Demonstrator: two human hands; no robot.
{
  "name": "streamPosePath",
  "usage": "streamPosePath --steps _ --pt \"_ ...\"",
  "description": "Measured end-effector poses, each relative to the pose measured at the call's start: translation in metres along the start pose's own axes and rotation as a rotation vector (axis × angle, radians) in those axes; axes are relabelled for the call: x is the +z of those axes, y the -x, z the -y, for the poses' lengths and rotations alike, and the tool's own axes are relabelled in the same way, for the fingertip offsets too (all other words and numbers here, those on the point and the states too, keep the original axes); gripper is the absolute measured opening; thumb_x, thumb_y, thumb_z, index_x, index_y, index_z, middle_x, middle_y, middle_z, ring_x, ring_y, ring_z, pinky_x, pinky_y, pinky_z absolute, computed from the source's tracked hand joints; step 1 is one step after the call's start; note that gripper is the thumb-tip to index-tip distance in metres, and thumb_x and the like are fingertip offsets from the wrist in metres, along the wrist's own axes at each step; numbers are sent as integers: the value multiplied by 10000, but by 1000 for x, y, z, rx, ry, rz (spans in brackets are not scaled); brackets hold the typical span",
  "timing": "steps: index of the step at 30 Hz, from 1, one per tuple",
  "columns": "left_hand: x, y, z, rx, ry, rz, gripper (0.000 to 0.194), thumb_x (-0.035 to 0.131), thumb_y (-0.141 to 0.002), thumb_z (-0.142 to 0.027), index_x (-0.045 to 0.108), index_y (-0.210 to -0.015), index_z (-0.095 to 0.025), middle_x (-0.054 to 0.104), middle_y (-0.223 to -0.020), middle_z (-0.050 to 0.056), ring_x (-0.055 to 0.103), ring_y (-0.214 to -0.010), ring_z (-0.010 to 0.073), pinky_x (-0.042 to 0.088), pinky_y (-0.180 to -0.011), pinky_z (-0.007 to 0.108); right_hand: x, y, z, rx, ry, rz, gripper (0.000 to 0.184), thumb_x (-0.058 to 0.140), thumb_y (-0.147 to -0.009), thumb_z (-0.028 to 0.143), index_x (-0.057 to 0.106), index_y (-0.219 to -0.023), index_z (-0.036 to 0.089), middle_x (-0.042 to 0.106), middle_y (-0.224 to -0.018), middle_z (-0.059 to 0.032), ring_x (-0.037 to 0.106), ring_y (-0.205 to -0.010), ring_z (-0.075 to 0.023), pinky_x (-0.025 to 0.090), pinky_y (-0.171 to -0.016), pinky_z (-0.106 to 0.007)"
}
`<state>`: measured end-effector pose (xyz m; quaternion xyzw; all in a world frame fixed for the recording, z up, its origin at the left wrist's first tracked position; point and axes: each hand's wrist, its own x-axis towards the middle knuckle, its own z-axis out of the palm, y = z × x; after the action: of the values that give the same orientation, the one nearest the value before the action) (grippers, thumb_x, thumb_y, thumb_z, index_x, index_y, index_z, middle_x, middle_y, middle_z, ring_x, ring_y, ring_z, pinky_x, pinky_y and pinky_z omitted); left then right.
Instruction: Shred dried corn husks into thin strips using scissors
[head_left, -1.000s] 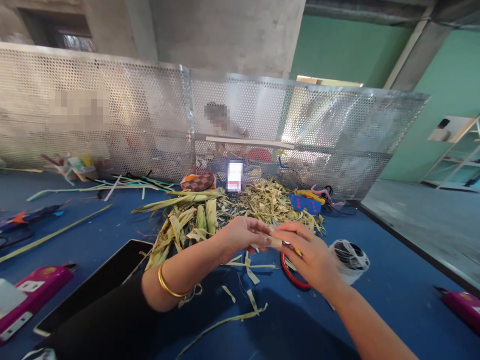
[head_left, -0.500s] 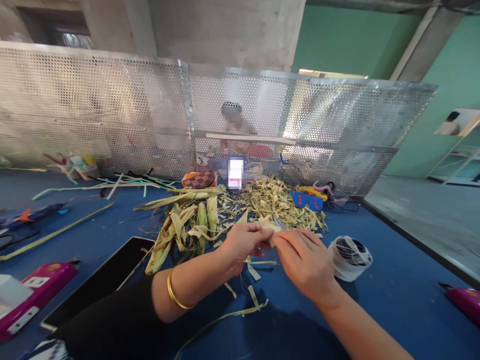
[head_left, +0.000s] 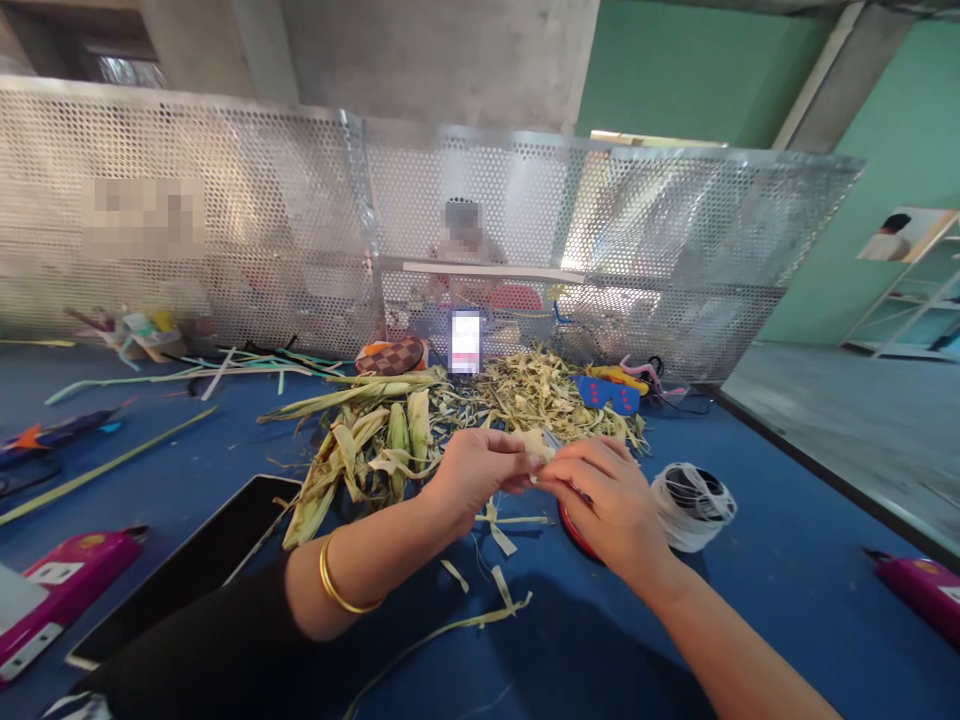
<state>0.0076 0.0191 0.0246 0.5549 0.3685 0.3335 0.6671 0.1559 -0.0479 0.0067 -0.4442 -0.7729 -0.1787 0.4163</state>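
Observation:
In the head view, my left hand (head_left: 480, 470) pinches a small pale piece of corn husk (head_left: 534, 442) between thumb and fingers. My right hand (head_left: 611, 510) is closed around scissors, its fingertips meeting those of my left hand. A short length of metal blade (head_left: 553, 440) shows at the husk, and a red handle loop (head_left: 576, 528) sticks out below the right palm. Most of the scissors is hidden by the hand. Beneath the hands lies a knotted husk strip (head_left: 496, 520) on the blue table, with a long thin strip (head_left: 480, 620) nearer me.
A pile of husks (head_left: 401, 440) and shredded scraps (head_left: 536, 395) lies beyond my hands. White string on a spool (head_left: 694, 505) stands right. At left are a dark tablet (head_left: 195, 560) and a magenta power strip (head_left: 67, 590). A perforated metal screen (head_left: 285, 230) borders the back; a person sits behind it.
The red handle loop now shows under my right hand, which has turned a little. Both hands stay together at the husk piece. The whole view has shifted slightly.

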Motion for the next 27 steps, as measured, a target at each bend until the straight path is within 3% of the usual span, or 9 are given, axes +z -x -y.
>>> streamPosePath --steps 9,14,22,27 --pt "3 2 3 75 -17 40 158 700 -674 -278 638 -606 -149 640 -596 2 574 -585 89 448 -606 210 3 1 2 436 -143 104 118 563 -832 227 553 -714 217 611 -774 -15 563 -741 -183 413 -696 -318" --pt "3 2 4 122 -84 18 169 690 -664 -304 652 -614 -147 639 -612 6 542 -574 87 405 -560 201 7 2 4 676 -286 100 73 587 -780 252 521 -790 221 626 -730 3 587 -690 -174 427 -644 -288" --pt "8 5 4 149 -98 27 244 784 -524 -298 620 -627 -150 565 -580 -41 470 -545 72 368 -525 201 6 1 4 791 -386 41 163 603 -730 278 541 -865 212 618 -666 10 554 -612 -153 415 -595 -269" --pt "2 -1 6 29 -96 104 249 739 -597 -353 596 -607 -149 584 -564 -19 499 -529 79 390 -550 220 7 1 -1 840 -523 64 228 645 -704 307 535 -876 207 623 -656 12 567 -627 -162 421 -615 -283"
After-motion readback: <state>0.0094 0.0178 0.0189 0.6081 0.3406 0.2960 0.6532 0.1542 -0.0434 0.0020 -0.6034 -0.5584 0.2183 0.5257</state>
